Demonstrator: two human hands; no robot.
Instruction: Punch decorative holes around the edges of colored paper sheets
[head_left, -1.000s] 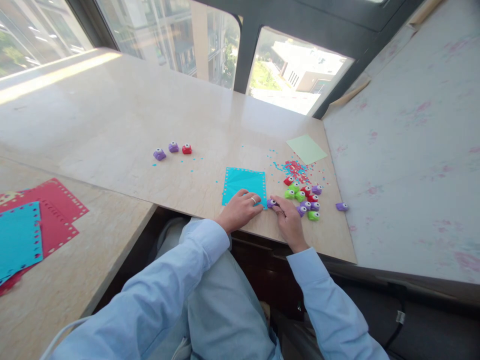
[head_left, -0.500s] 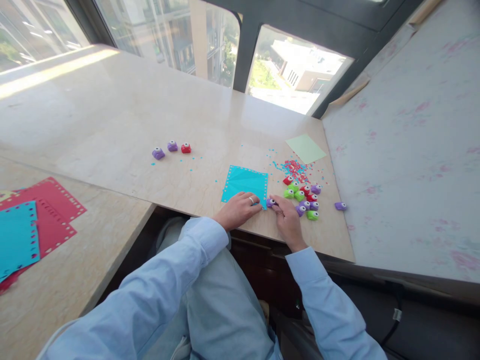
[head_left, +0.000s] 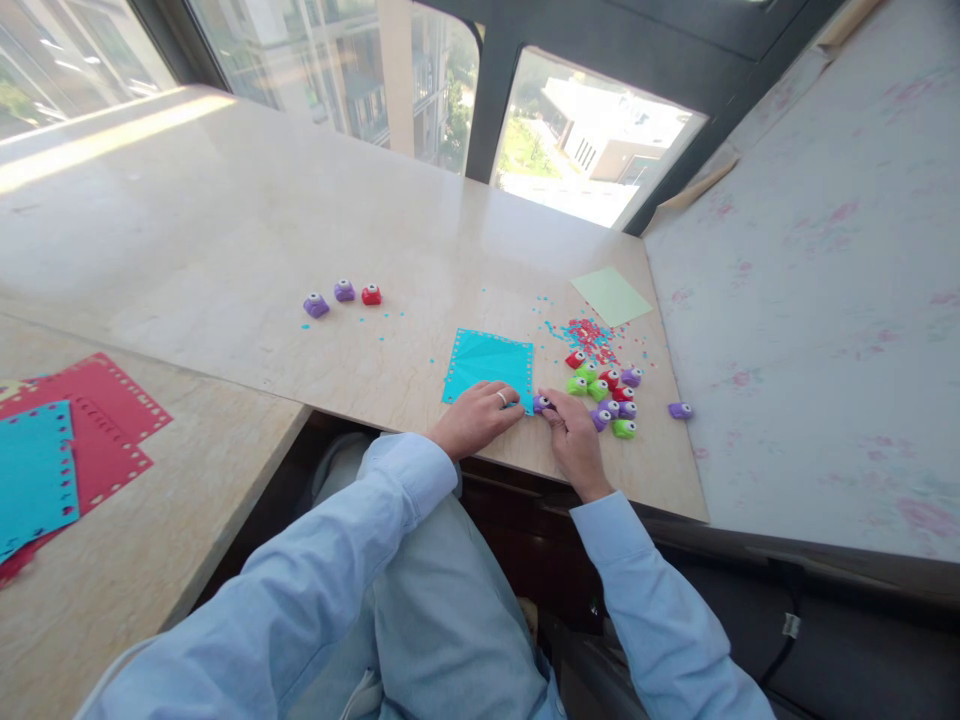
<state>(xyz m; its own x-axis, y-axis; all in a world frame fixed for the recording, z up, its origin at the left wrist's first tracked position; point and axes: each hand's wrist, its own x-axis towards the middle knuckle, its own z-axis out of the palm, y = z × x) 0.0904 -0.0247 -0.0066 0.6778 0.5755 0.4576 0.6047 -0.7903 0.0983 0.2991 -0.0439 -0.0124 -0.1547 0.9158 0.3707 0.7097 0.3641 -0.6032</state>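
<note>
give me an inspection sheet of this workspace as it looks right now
surface: beige stone counter, sunlit at the far edge
job's things: cyan sheet with punched edges; purple punch at its near right corner
clutter: punch pile; paper bits; three punches; green sheet; punched sheets
hands: left hand presses the cyan sheet; right hand grips the purple punch
cables: black cable lower right
surroundings: windows showing buildings
</note>
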